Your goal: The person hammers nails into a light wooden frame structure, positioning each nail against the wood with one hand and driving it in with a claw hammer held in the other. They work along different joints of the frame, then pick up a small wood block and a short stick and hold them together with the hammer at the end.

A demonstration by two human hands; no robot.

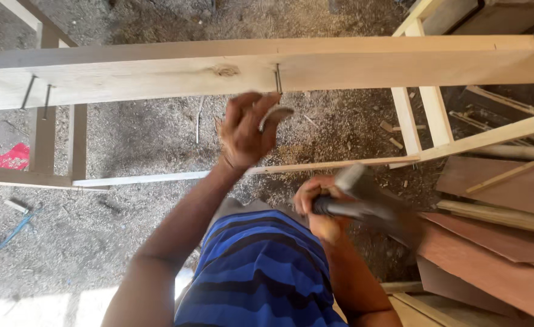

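A long pale wooden plank (158, 75) runs across the top of the head view, part of a wooden frame. A dark nail (277, 79) stands out of its face near the middle, and two more nails (37, 95) stick out at the left. My left hand (245, 130) is raised just below the middle nail, fingers loosely curled, with something small and pale at its fingertips that is too blurred to name. My right hand (315, 206) grips the handle of a hammer (370, 203), held low to the right and motion-blurred.
Sawdust and wood chips cover the ground. Thin frame rails (315, 166) cross below the plank. Reddish plywood sheets (497, 242) and wood strips lie at the right. A red scrap (3, 157) and a blue cord (13, 233) lie at the left.
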